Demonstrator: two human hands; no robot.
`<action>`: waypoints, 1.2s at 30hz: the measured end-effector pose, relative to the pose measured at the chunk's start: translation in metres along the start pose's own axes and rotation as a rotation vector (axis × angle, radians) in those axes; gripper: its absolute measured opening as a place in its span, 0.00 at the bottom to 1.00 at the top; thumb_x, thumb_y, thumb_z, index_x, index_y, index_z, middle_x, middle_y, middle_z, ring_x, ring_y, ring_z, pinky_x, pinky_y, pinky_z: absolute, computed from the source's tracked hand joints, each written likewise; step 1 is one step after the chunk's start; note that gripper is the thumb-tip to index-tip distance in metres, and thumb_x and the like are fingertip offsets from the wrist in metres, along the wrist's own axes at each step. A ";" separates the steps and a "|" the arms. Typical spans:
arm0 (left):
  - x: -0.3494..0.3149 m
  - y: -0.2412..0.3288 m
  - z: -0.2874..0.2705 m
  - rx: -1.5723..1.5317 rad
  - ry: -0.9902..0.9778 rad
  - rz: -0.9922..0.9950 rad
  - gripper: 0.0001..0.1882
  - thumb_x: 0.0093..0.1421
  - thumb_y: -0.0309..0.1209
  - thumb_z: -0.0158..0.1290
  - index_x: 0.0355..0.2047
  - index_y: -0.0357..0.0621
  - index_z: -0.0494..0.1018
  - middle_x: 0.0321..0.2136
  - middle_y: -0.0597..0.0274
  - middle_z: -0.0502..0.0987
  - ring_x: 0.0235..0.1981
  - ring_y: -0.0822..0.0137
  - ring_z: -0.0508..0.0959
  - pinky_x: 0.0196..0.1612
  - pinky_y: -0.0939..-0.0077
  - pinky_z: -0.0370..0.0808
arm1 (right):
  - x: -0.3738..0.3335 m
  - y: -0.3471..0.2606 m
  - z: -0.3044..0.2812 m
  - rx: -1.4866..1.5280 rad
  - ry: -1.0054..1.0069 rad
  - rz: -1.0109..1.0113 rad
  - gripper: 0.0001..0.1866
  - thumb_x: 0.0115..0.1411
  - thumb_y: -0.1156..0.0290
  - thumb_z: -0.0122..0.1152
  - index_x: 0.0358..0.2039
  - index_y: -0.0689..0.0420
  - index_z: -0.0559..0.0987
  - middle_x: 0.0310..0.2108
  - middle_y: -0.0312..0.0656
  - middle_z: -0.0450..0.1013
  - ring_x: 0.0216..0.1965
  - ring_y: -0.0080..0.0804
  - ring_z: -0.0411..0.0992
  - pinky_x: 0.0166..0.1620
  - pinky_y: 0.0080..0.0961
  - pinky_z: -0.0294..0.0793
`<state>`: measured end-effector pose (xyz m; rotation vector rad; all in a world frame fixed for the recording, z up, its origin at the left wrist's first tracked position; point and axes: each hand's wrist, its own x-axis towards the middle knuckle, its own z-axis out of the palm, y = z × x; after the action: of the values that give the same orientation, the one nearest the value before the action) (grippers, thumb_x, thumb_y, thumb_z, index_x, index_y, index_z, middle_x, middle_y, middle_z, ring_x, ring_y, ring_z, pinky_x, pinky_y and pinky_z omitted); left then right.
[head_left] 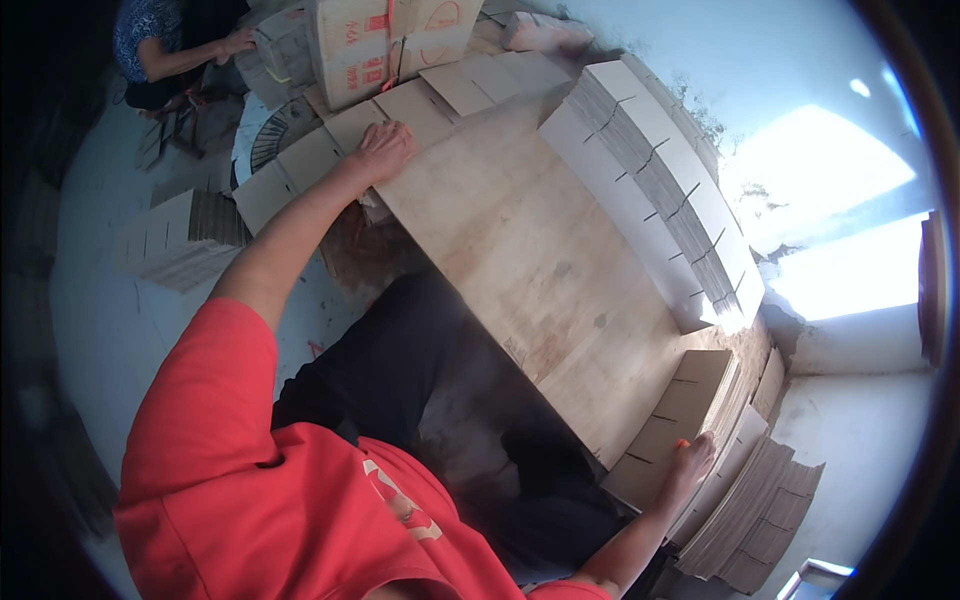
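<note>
My left hand (pixel 385 152) reaches to the far left edge of the wooden board, its fingers curled down against a row of overlapping cardboard strips (pixel 308 158). What lies under its fingertips is hidden. At the near right, my right hand (pixel 692 462) closes on the upper edge of a slotted cardboard strip (pixel 665 425) in a standing stack. Something orange shows at the fingertips of each hand. The wooden board (pixel 530 270) lies between the two hands.
A long stack of slotted cardboard strips (pixel 660 165) stands along the board's far right side. More stacks (pixel 755 515) sit at the near right, with another (pixel 190 240) at left. A large carton (pixel 385 45) stands at the back. A co-worker's hand (pixel 236 44) touches cardboard there.
</note>
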<state>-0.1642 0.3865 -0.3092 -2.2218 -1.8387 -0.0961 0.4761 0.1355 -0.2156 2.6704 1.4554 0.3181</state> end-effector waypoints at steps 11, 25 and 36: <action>-0.002 0.090 -0.058 -0.388 0.221 0.183 0.13 0.53 0.35 0.58 0.32 0.38 0.75 0.31 0.53 0.78 0.36 0.55 0.78 0.38 0.62 0.75 | -0.001 0.008 -0.042 0.110 0.235 0.150 0.12 0.57 0.67 0.60 0.32 0.61 0.68 0.27 0.56 0.73 0.33 0.57 0.73 0.34 0.47 0.67; 0.137 0.347 -0.135 -0.718 0.365 0.620 0.26 0.57 0.43 0.55 0.50 0.36 0.67 0.45 0.52 0.73 0.49 0.55 0.71 0.48 0.64 0.71 | 0.016 -0.070 -0.106 1.734 0.446 0.022 0.12 0.55 0.78 0.62 0.40 0.67 0.75 0.31 0.44 0.76 0.21 0.25 0.73 0.21 0.21 0.78; 0.208 0.448 -0.116 -0.011 0.413 0.828 0.05 0.49 0.25 0.52 0.28 0.38 0.74 0.32 0.58 0.77 0.42 0.63 0.73 0.41 0.71 0.70 | 0.022 -0.073 -0.070 1.604 0.171 0.212 0.09 0.55 0.76 0.63 0.33 0.67 0.77 0.21 0.39 0.73 0.10 0.20 0.64 0.12 0.15 0.55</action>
<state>0.3263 0.4829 -0.2218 -2.5325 -0.6401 -0.3646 0.4123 0.1916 -0.1566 3.9455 1.9050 -1.1767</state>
